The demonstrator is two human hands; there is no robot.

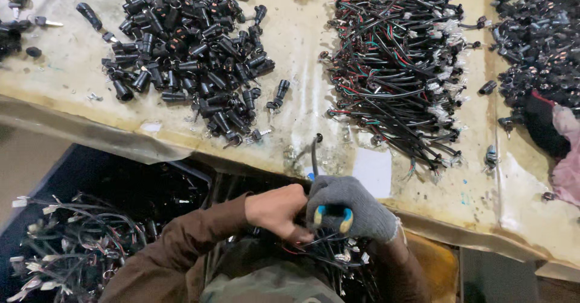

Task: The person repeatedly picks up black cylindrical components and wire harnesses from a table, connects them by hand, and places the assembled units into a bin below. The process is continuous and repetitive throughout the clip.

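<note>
Grey knit glove: covers the right hand (350, 209), which is closed around a tool with a blue-and-yellow handle (331, 217), held low at the near edge of the bench.
Left hand (275, 209): bare, fingers curled shut, pinching at what seems to be a small wired part pressed against the tool; the part itself is mostly hidden between the two hands.
Black lead (314, 152): rises from between the hands and curves upward, ending in a small loop over the bench.
Wire bundle in lap (329, 254): black, red and white-tipped leads, lying directly under both hands.
Dark bin (78, 242): near left, below bench level, holding a tangle of similar wired leads with white connectors.
Bench top (302, 67): pale, stained and worn sheet, its near edge just beyond the hands.
White card (372, 171): flat on the bench, just beyond the right hand.
Black cylinder pile (187, 43): middle left, a heap of small black barrel-shaped parts, a few lying loose around its rim.
Wire harness pile (396, 67): middle right, black, red and green leads with white plugs, well apart from the hands.
Second black parts pile (538, 31): far right, partly cut off by the frame.
Pink cloth (568, 158): right edge, beside that pile.
</note>
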